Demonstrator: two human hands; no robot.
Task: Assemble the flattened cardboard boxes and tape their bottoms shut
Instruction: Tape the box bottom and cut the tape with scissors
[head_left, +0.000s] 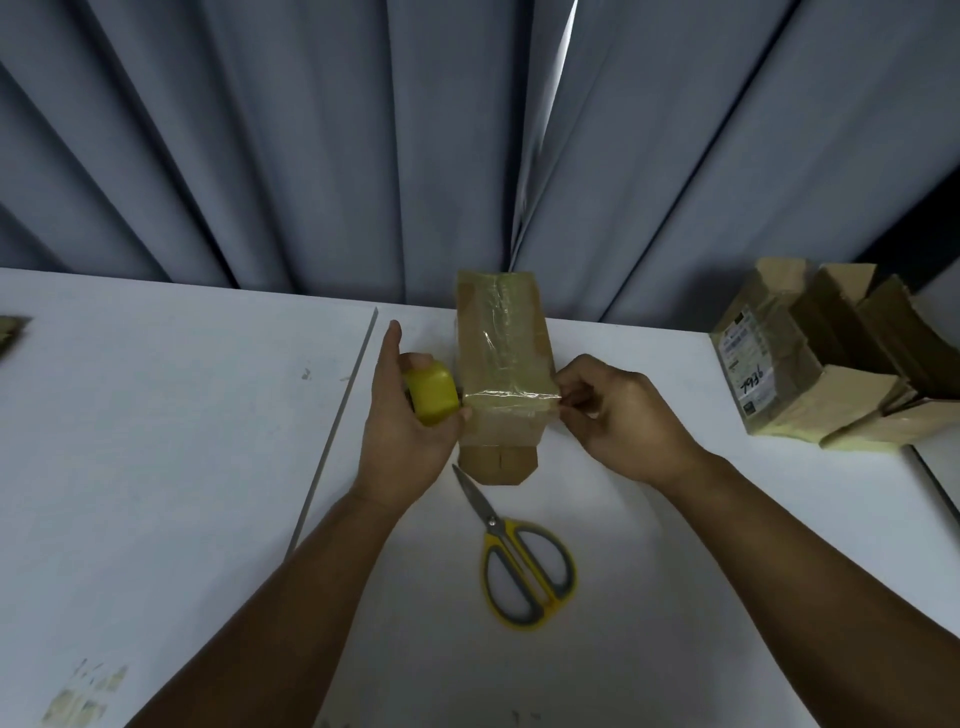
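Note:
A small brown cardboard box (501, 358) stands on the white table (156, 441), its taped bottom facing up and its open flaps toward me. My left hand (410, 436) grips a yellow tape roll (432, 392) against the box's left side, forefinger pointing away. A strip of clear tape (511, 399) runs from the roll across the box. My right hand (618, 415) pinches the tape's free end at the box's right edge.
Yellow-handled scissors (519, 561) lie shut on the table just in front of the box. A group of assembled boxes (810, 364) with open flaps sits at the right. A grey curtain hangs behind the table. A seam (337, 426) divides two tabletops.

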